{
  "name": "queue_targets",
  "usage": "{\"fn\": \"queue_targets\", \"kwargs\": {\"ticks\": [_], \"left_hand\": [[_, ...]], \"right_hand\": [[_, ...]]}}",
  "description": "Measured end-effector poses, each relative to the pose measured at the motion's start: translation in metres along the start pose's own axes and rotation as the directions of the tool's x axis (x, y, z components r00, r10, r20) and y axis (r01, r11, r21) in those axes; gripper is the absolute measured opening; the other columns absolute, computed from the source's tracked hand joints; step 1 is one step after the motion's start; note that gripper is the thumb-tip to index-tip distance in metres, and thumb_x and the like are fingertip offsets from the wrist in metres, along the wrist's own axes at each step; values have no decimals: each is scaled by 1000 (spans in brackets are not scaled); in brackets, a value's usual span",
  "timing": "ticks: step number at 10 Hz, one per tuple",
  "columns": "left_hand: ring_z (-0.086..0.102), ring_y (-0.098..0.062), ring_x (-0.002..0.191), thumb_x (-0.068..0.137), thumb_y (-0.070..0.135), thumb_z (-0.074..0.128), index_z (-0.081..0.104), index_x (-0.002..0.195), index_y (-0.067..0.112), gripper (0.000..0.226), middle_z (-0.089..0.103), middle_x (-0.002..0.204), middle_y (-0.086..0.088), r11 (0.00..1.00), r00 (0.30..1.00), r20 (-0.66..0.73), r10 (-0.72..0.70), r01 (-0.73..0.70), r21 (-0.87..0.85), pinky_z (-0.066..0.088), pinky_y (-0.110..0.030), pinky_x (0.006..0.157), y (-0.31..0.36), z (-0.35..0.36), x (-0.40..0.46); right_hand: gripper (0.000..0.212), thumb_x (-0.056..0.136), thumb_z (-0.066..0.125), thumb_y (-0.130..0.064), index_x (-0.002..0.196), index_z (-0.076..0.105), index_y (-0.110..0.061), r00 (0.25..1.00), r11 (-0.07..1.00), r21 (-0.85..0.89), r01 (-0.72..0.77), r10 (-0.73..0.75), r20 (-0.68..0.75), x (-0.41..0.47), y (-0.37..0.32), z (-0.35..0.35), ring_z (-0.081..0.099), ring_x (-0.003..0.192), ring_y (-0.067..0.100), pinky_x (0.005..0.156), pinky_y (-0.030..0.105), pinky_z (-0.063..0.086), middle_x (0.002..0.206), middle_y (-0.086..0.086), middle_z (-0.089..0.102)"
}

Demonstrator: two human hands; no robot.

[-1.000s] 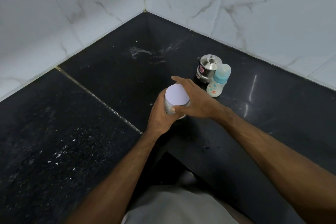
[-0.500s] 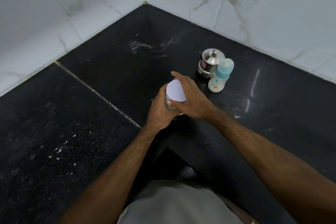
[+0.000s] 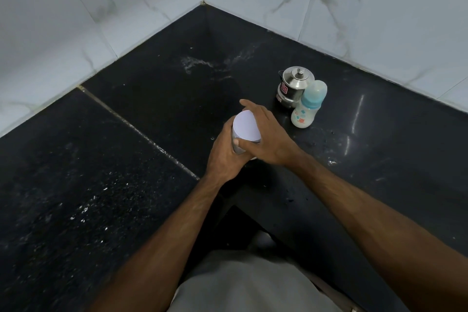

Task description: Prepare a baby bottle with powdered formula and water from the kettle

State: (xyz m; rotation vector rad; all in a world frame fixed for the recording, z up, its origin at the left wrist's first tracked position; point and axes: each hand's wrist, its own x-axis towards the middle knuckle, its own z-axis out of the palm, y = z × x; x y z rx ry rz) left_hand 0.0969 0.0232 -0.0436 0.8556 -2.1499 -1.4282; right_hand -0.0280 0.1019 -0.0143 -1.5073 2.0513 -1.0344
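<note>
A black stone counter point(image 3: 106, 185) fills an inner corner between two white marbled tile walls point(image 3: 76, 7). A pale seam point(image 3: 141, 132) runs across the counter from its left wall edge toward the front edge.

Near the middle of the counter, both hands hold a small container with a white lid point(image 3: 246, 126). The left hand point(image 3: 224, 157) wraps its curled fingers around the container's body from the left side and below. The right hand point(image 3: 266, 139) reaches over from the right, with its thumb and fingers curled around the rim of the white lid; the index finger extends past the far side of the lid. Most of the container's body is hidden by the two hands, so its contents cannot be told.

Toward the right wall edge, well apart from the hands, stands a small steel kettle point(image 3: 293, 87) with a knobbed lid and a red label. The baby bottle point(image 3: 308, 105) stands upright just beside the kettle, on its front right side, with a blue collar and a translucent cap in place; whether the two touch cannot be told.

White dusty smears point(image 3: 195, 63) lie on the counter toward the back corner, and pale specks point(image 3: 86, 208) scatter toward the front left.
</note>
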Motion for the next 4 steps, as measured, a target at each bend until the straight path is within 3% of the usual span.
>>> {"fn": "queue_targets", "kwargs": {"ticks": [2,3,4], "left_hand": [[40,-3,125,74,25,85,31,146,25,90,42,136,15,1000,999,49,11,-10,-11,37,-10,90,0,-5,2],[45,-1,124,72,37,84,29,147,29,93,41,138,18,1000,993,113,25,-24,-12,39,-12,89,5,-11,1],[43,-1,131,73,56,72,28,151,26,94,40,148,13,995,998,64,22,-16,-99,39,-20,102,9,-14,0]], "right_hand": [[91,77,75,-53,149,24,-29,1000,1000,2,1,-1,-20,2,1,-1,37,128,8,106,25,33,148,-3,35],[81,83,63,-60,148,27,-28,998,999,-18,29,-30,-58,-2,-3,-8,33,130,4,102,16,28,149,-5,32],[56,91,56,-51,135,47,-18,948,999,-47,26,-40,-315,-7,-6,-18,48,116,6,96,21,42,130,-4,48]]}}
